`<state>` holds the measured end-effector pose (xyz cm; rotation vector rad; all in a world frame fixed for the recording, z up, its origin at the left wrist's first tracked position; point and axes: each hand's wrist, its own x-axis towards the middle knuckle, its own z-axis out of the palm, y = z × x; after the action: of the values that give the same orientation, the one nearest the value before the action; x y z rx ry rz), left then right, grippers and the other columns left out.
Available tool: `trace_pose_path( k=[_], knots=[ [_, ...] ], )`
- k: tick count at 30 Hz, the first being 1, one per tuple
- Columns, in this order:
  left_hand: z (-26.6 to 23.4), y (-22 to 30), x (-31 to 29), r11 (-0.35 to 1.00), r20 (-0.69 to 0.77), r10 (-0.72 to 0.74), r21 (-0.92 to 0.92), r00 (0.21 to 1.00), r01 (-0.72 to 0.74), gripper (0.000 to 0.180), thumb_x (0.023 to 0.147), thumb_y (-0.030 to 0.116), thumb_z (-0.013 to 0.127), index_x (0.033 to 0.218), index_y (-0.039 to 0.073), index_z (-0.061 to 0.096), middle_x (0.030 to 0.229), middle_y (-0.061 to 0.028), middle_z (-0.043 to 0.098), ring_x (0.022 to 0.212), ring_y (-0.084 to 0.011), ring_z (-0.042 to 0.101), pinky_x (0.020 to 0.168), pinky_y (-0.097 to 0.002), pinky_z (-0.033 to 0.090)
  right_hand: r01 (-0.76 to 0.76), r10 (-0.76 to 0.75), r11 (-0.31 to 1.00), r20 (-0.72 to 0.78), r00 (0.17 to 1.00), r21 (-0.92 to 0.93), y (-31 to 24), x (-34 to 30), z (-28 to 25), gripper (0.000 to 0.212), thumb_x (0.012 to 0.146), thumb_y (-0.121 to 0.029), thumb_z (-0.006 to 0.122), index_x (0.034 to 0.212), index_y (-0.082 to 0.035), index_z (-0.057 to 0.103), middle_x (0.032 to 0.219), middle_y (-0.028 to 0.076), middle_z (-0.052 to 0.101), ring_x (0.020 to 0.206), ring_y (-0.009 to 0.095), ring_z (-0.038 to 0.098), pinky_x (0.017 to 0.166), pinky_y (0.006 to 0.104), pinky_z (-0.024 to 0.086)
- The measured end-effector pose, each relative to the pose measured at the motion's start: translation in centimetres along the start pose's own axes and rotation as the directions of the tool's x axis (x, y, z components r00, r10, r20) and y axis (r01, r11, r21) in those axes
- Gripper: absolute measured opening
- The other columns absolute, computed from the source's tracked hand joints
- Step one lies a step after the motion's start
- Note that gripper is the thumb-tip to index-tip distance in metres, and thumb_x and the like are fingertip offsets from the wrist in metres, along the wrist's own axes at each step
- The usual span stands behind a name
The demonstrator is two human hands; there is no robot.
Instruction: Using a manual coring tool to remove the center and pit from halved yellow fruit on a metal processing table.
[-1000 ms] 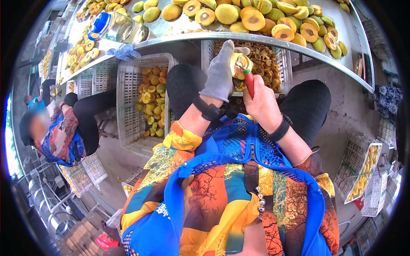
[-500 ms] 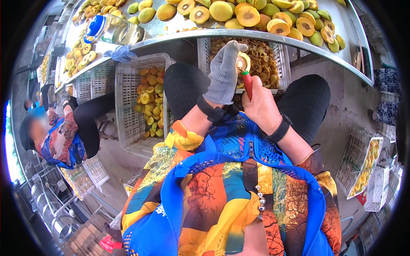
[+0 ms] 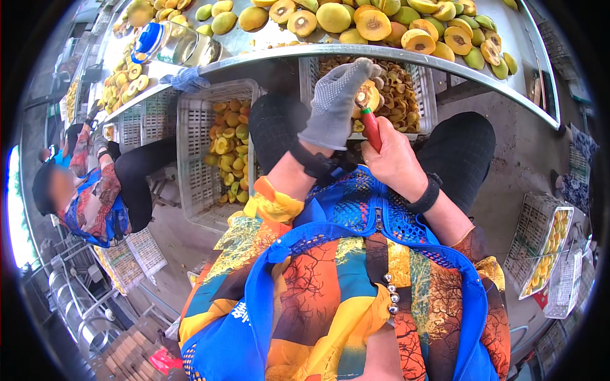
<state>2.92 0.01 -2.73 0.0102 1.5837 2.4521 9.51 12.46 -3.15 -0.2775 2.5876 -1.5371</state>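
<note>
Just above the frame's centre, the gloved left hand (image 3: 337,101) has its grip closed round a halved yellow fruit (image 3: 367,98), cut face turned toward the bare right hand (image 3: 394,159). That hand's grip is wrapped tight on a red-handled tool (image 3: 371,129), its tip at the fruit's pit. Both hands work over a white crate of pits and scraps (image 3: 416,95) that sits between the knees, under the edge of the metal tabletop (image 3: 406,54).

To do this step well, I judge the fruit should stay cupped firmly in the glove with the thumb clear of the tool's tip — a short, shallow turn around the pit, not a deep push, so the flesh is not torn. Keeping the work over the crate lets what falls land there.

Halved fruit (image 3: 372,24) lies along the tabletop at the top of the frame. A second crate of fruit pieces (image 3: 229,146) stands left of centre, and another person (image 3: 95,190) sits at the left edge.
</note>
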Motion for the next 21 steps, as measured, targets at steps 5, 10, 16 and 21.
trace_pose_path(
  k=[5, 10, 16, 21],
  knots=[
    [-0.2, -0.6, -0.4, 0.936, -0.091, -0.222, -0.300, 0.971, 0.186, 0.032, 0.086, 0.035, 0.057, 0.088, 0.003, 0.060, 0.076, -0.0104, 0.062, 0.062, -0.0200, 0.060, 0.056, -0.0317, 0.051, -0.579, 0.349, 0.676, 0.494, 0.796, 0.455, -2.7, 0.2, -2.2, 0.014, 0.078, -0.004, 0.050, 0.091, -0.003, 0.043, 0.057, 0.001, 0.043, 0.036, 0.007, 0.040, 0.031, 0.0236, 0.033],
    [0.2, 0.2, -0.4, 0.981, -0.098, -0.064, 0.177, 0.993, 0.081, 0.037, 0.086, 0.038, 0.056, 0.076, 0.002, 0.060, 0.073, -0.0105, 0.061, 0.063, -0.0199, 0.061, 0.057, -0.0295, 0.050, -0.701, 0.295, 0.491, 0.658, 0.693, 0.518, -2.4, 0.2, -3.4, 0.016, 0.077, -0.004, 0.050, 0.092, -0.002, 0.043, 0.057, 0.001, 0.042, 0.037, 0.007, 0.040, 0.031, 0.0234, 0.034],
    [-0.8, 0.1, 0.2, 0.938, 0.013, -0.342, -0.061, 0.940, 0.342, 0.040, 0.086, 0.038, 0.056, 0.076, 0.000, 0.062, 0.073, -0.0099, 0.063, 0.065, -0.0158, 0.060, 0.059, -0.0263, 0.048, -0.701, 0.280, 0.568, 0.699, 0.658, 0.432, -2.1, 0.3, -3.5, 0.017, 0.078, -0.004, 0.050, 0.094, -0.003, 0.044, 0.059, 0.001, 0.042, 0.038, 0.007, 0.039, 0.031, 0.0230, 0.033],
    [-0.4, -0.4, 0.1, 0.885, -0.079, 0.024, 0.465, 0.997, 0.016, 0.044, 0.088, 0.041, 0.053, 0.072, 0.001, 0.061, 0.073, -0.0105, 0.062, 0.065, -0.0183, 0.061, 0.060, -0.0271, 0.048, -0.856, 0.266, 0.343, 0.834, 0.483, 0.387, -1.9, 1.1, -3.7, 0.016, 0.082, -0.003, 0.050, 0.097, -0.006, 0.044, 0.056, -0.002, 0.037, 0.035, 0.004, 0.031, 0.030, 0.0208, 0.028]
  ],
)
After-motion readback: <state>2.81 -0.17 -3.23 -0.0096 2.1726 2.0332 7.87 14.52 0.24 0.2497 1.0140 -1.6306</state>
